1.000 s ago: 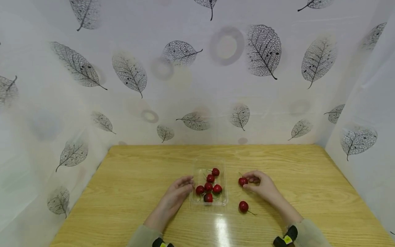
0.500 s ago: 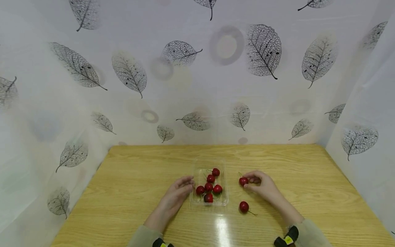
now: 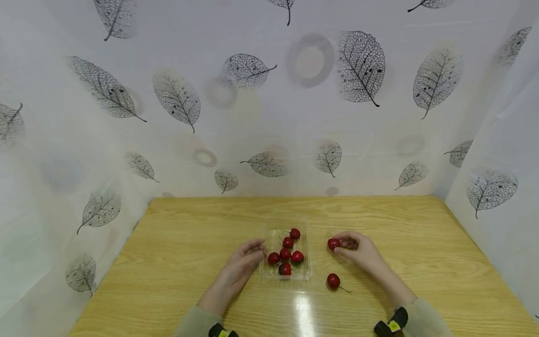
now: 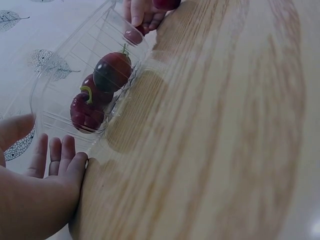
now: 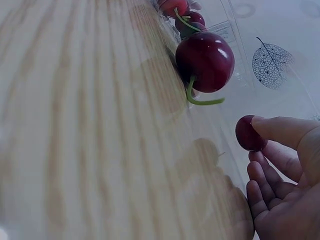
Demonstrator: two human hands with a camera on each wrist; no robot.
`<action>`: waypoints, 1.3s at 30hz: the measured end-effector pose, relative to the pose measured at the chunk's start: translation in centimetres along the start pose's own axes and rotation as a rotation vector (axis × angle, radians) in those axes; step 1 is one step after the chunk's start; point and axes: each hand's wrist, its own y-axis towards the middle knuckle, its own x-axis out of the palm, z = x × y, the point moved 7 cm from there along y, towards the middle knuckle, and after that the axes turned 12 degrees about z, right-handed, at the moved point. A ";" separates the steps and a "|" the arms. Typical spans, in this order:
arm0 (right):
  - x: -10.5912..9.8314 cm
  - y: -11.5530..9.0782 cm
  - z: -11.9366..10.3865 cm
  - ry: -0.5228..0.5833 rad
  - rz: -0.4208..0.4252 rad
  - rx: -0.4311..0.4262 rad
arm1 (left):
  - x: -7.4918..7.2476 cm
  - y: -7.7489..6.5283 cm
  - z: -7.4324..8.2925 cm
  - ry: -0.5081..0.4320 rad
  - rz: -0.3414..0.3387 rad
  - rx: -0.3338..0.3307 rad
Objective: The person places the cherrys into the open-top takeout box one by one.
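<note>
A clear plastic box stands mid-table with several dark red cherries in it. My left hand is beside its left wall, fingertips right at the rim, fingers loosely extended; in the left wrist view the hand grips nothing. To the right of the box, my right hand pinches a cherry between thumb and fingers, its stem pointing up and away. The right wrist view has this cherry at the thumb tip, the other fingers curled below. Nearer me lies a loose cherry, stem towards the right.
The wooden table ends at a white curtain printed with leaves, which also closes off both sides. The loose cherry sits between the box's near right corner and my right forearm.
The right hand and its pinched cherry have shifted very slightly away from me. The left hand, the box and the loose cherry stay in place.
</note>
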 end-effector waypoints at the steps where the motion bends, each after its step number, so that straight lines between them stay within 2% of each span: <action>1: 0.0 0.0 -0.1 0.003 -0.001 0.001 | 0.0 0.0 0.0 0.001 -0.001 0.002; 12: 0.2 0.6 -0.5 0.001 0.006 0.036 | 0.1 0.1 -0.1 0.009 -0.001 0.007; 26: 0.2 1.4 -3.6 0.056 0.017 -0.057 | 0.2 0.0 0.1 0.019 -0.026 0.003; 39: 1.0 1.1 -5.9 0.097 -0.013 -0.059 | 0.2 0.0 0.1 0.020 -0.028 0.002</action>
